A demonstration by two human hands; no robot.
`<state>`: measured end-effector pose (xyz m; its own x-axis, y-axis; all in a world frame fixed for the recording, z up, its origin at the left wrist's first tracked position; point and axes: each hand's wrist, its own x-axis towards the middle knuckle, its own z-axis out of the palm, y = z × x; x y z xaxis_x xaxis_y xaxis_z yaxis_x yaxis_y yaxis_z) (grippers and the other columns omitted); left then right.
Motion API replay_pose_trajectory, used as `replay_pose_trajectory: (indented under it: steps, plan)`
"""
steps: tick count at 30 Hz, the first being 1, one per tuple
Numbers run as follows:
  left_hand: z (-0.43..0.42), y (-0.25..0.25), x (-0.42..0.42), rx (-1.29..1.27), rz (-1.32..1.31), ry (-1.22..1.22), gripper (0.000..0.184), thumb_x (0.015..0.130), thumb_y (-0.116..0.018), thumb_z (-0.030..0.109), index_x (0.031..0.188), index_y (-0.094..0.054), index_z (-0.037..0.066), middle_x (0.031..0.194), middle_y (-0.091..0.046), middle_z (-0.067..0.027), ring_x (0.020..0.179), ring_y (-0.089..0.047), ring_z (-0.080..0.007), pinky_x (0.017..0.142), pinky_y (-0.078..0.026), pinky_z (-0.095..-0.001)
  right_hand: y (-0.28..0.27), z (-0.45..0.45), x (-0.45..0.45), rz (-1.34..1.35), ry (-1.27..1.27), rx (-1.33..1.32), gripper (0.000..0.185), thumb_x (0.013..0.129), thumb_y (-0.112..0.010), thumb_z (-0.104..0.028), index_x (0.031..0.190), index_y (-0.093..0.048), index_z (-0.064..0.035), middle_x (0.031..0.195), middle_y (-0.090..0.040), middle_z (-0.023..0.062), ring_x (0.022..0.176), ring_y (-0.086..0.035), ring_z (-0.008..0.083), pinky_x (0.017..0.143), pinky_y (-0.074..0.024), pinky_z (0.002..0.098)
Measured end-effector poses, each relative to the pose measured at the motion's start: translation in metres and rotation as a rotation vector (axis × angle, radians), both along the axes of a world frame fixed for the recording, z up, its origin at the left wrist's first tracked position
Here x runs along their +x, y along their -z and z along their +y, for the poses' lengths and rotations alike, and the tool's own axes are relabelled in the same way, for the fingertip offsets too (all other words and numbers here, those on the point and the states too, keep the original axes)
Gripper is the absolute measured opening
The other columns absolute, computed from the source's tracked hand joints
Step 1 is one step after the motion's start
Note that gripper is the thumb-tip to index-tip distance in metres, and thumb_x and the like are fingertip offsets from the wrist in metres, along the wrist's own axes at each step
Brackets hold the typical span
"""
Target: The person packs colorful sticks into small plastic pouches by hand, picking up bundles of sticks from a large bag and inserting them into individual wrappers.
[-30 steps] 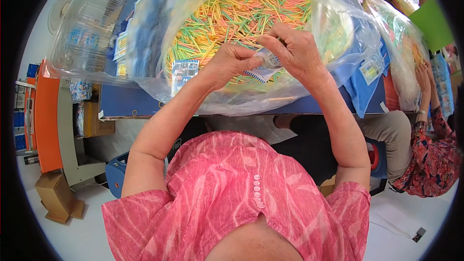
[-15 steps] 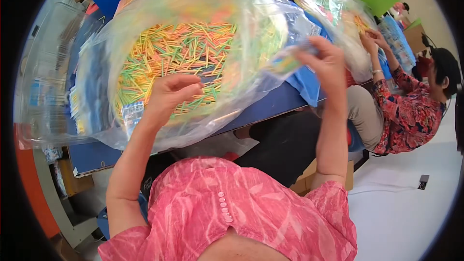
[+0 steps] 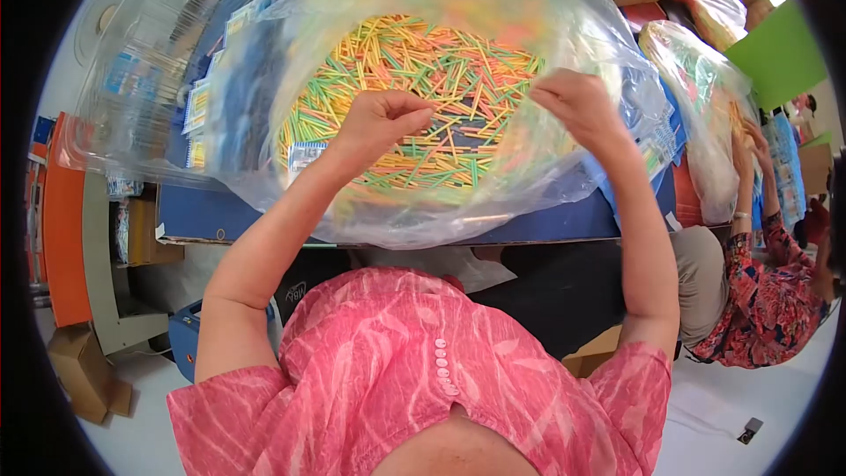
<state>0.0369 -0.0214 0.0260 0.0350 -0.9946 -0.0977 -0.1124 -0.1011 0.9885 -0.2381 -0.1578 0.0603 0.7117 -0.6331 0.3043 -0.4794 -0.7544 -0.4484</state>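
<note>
Many thin, short sticks in yellow, green, pink and orange lie heaped inside a large clear plastic bag with a wide opening. Over the middle of the heap is my left hand, thumb and fingers drawn together in a pinch; whatever they hold, if anything, is too small to make out. My right hand hovers at the right side of the opening, its fingers curled together and slightly blurred, their tips partly hidden. A small printed packet lies at the heap's left edge, beside my left forearm. Another printed packet lies right of my right wrist.
A clear plastic bin and a row of printed packets stand at the left. The blue table's front edge runs before me. At the right, a co-worker's hands are at another filled plastic bag.
The packet that was in my right hand is out of it, and that hand has come left toward the heap. My left hand stays pinched over the sticks. The view has shifted.
</note>
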Motion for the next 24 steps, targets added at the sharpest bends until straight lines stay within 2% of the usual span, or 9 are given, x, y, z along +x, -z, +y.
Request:
replay_pose_trajectory:
  steps: [2, 4, 8, 13, 17, 21, 24]
  plan:
    - [-0.003, -0.002, -0.001, -0.026, 0.014, 0.015, 0.020, 0.088, -0.067, 0.015, 0.101, -0.069, 0.000, 0.082, -0.067, -0.0005, 0.076, -0.060, -0.0053, 0.066, -0.048, -0.0205, 0.027, -0.029, 0.032, 0.066, -0.080, -0.113, 0.016, 0.082, -0.065, -0.016, 0.086, -0.066, -0.0004, 0.084, -0.064, 0.0160, 0.078, -0.062, 0.0333, 0.069, -0.0481, 0.0401]
    - [-0.001, -0.002, -0.001, -0.055, 0.042, 0.042, 0.020, 0.088, -0.067, 0.014, 0.101, -0.069, 0.000, 0.083, -0.068, -0.0009, 0.077, -0.060, -0.0055, 0.069, -0.049, -0.0209, 0.041, -0.051, 0.051, 0.394, -0.027, -0.296, 0.014, 0.079, -0.064, -0.012, 0.088, -0.063, -0.0009, 0.090, -0.061, 0.0148, 0.084, -0.061, 0.0341, 0.071, -0.0494, 0.0414]
    - [0.005, -0.005, 0.008, -0.047, 0.051, 0.003, 0.019, 0.087, -0.067, 0.013, 0.100, -0.070, -0.001, 0.082, -0.068, -0.0012, 0.076, -0.060, -0.0053, 0.068, -0.049, -0.0211, 0.049, -0.069, 0.071, 0.536, -0.059, -0.158, 0.014, 0.080, -0.060, -0.011, 0.091, -0.062, -0.0032, 0.095, -0.058, 0.0145, 0.090, -0.060, 0.0346, 0.074, -0.0500, 0.0440]
    - [0.004, 0.002, 0.020, -0.049, 0.087, -0.019, 0.019, 0.087, -0.067, 0.012, 0.100, -0.070, -0.001, 0.082, -0.068, -0.0013, 0.076, -0.060, -0.0053, 0.067, -0.049, -0.0210, 0.051, -0.072, 0.076, 0.538, -0.073, -0.208, 0.014, 0.081, -0.057, -0.012, 0.092, -0.063, -0.0051, 0.095, -0.059, 0.0147, 0.087, -0.061, 0.0349, 0.075, -0.0500, 0.0447]
    - [0.007, 0.004, 0.021, -0.046, 0.110, -0.033, 0.018, 0.087, -0.067, 0.012, 0.099, -0.070, -0.001, 0.081, -0.068, -0.0014, 0.075, -0.060, -0.0052, 0.067, -0.049, -0.0211, 0.058, -0.075, 0.079, 0.510, 0.014, -0.159, 0.015, 0.083, -0.055, -0.012, 0.094, -0.063, -0.0064, 0.095, -0.058, 0.0142, 0.085, -0.061, 0.0346, 0.072, -0.0506, 0.0439]
    - [0.005, 0.007, 0.022, -0.061, 0.099, -0.033, 0.017, 0.088, -0.066, 0.012, 0.099, -0.070, -0.001, 0.081, -0.067, -0.0012, 0.075, -0.060, -0.0049, 0.066, -0.049, -0.0212, 0.048, -0.072, 0.073, 0.467, -0.094, -0.211, 0.014, 0.082, -0.056, -0.012, 0.092, -0.064, -0.0051, 0.090, -0.059, 0.0132, 0.083, -0.061, 0.0346, 0.067, -0.0504, 0.0428]
    - [0.003, 0.009, 0.021, -0.049, 0.125, -0.030, 0.018, 0.086, -0.068, 0.012, 0.099, -0.070, -0.001, 0.080, -0.069, -0.0040, 0.073, -0.061, -0.0065, 0.066, -0.049, -0.0224, 0.058, -0.090, 0.066, 0.464, -0.122, -0.311, 0.011, 0.081, -0.060, -0.013, 0.086, -0.065, -0.0039, 0.077, -0.059, 0.0111, 0.073, -0.061, 0.0279, 0.061, -0.0491, 0.0377]
